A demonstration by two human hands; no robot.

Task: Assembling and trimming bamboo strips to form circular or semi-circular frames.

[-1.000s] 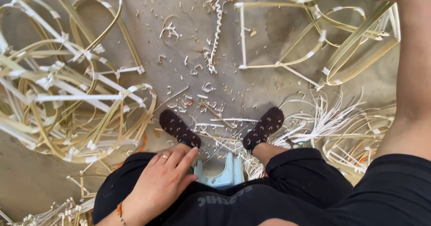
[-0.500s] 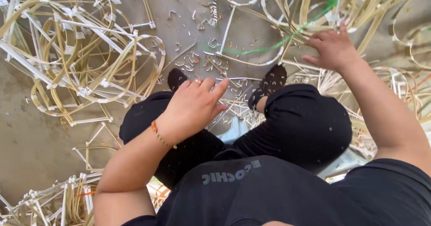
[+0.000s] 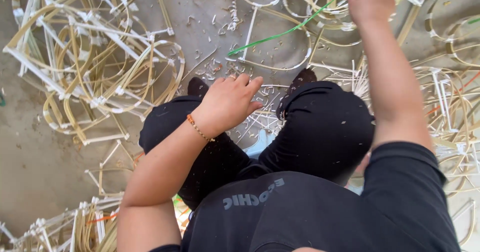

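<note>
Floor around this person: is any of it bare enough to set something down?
Yes: the grey floor lower left, between the big cane tangle and the tied frames, is bare. A smaller patch lies ahead of the left hand, littered with shavings. Around the right hand and down the right side, cane loops crowd everything.

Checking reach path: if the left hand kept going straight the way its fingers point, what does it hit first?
Probably the pale shavings on the floor between the knees: the left hand points up-frame and right, empty. The bent strip frame lies beyond. Depth is unclear from above.
</note>
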